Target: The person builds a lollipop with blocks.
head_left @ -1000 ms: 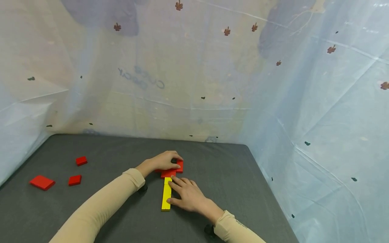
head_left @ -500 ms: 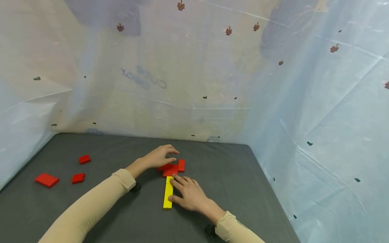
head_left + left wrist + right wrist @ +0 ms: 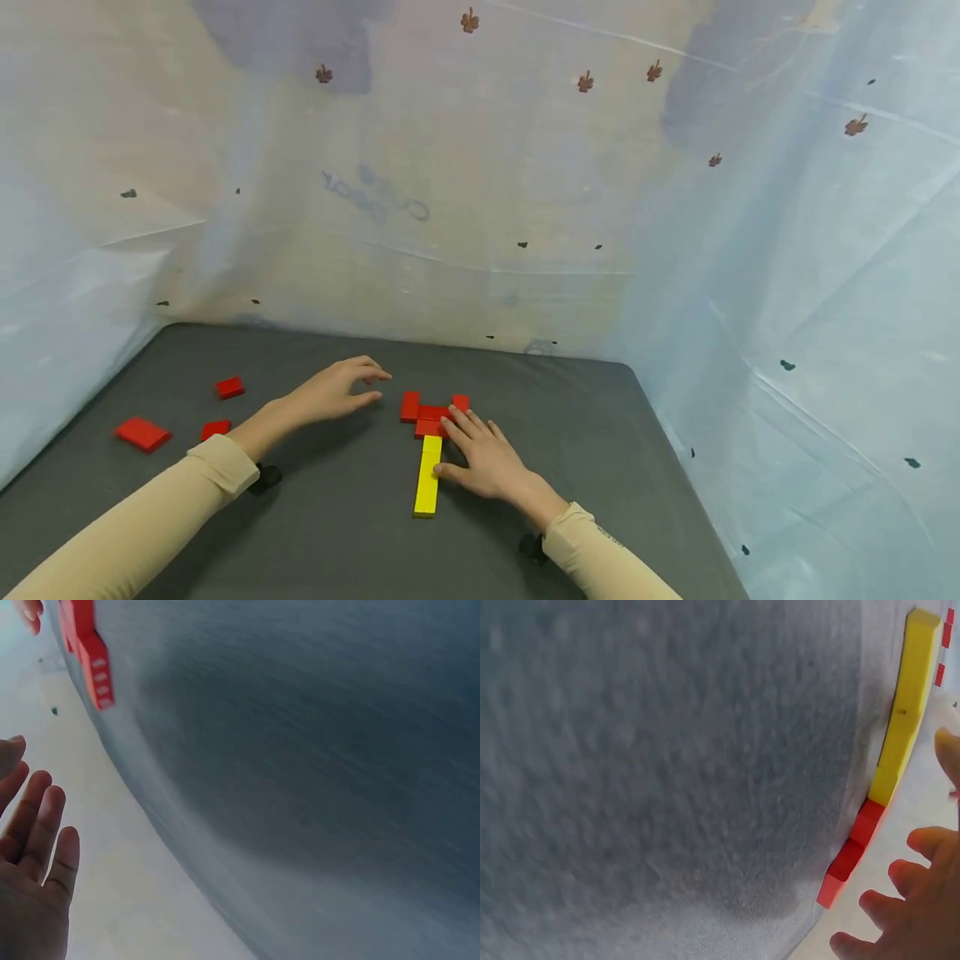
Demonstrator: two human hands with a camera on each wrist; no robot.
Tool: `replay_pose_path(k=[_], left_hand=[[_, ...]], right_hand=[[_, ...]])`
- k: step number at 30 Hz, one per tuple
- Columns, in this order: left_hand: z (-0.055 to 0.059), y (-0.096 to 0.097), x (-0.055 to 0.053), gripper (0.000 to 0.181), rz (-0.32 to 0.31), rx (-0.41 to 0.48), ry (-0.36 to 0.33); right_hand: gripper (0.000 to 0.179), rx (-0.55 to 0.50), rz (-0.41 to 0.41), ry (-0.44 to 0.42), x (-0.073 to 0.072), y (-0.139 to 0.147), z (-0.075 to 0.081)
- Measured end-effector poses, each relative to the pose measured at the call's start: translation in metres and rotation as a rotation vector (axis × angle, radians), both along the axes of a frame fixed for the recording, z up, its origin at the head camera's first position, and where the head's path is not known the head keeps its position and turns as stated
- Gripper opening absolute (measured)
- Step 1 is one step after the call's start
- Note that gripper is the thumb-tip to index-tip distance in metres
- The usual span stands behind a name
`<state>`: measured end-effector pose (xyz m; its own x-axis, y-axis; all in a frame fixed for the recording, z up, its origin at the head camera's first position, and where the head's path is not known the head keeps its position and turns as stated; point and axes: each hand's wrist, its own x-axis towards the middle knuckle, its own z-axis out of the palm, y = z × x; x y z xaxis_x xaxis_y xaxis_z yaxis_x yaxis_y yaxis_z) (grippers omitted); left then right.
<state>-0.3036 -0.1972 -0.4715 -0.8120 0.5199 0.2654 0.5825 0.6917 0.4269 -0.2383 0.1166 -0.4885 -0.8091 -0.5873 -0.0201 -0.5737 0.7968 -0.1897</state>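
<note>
Several flat red blocks (image 3: 431, 428) lie joined in a group on the dark table. One red block (image 3: 410, 407) stands out at the group's left and another red block (image 3: 461, 402) at its right. A long yellow strip (image 3: 427, 492), with a short yellow piece at its top end, runs from the group toward me. My left hand (image 3: 330, 392) hovers left of the group, holding nothing, fingers loosely bent and spread. My right hand (image 3: 491, 462) lies over the right side, its straight fingertips at the red blocks and its thumb at the yellow strip's edge.
Loose red pieces lie at the left: a larger red piece (image 3: 142, 434), a small red piece (image 3: 230, 387) at the back, and another red piece (image 3: 216, 428) partly behind the left forearm. A plastic sheet (image 3: 420, 167) hangs behind and beside the table (image 3: 585, 417).
My left hand has drawn away from the red blocks to the left, uncovering the group's left block. My right fingertips have shifted up from the yellow strip toward the right red block.
</note>
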Motion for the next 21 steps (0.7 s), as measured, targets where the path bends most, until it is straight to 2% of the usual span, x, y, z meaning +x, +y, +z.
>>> replay_pose_path(k=[5, 10, 21], left_hand=[[-0.004, -0.036, 0.019, 0.036, 0.053, -0.026, 0.013], [-0.010, -0.073, 0.036, 0.037, 0.097, -0.048, 0.058], [-0.011, -0.140, 0.074, 0.037, 0.191, -0.112, 0.138]], right_hand=[[0.079, 0.029, 0.028, -0.028, -0.006, 0.002, -0.002], [0.079, 0.069, 0.036, -0.037, -0.008, 0.006, -0.005], [0.079, 0.085, 0.027, -0.072, -0.007, 0.006, -0.004]])
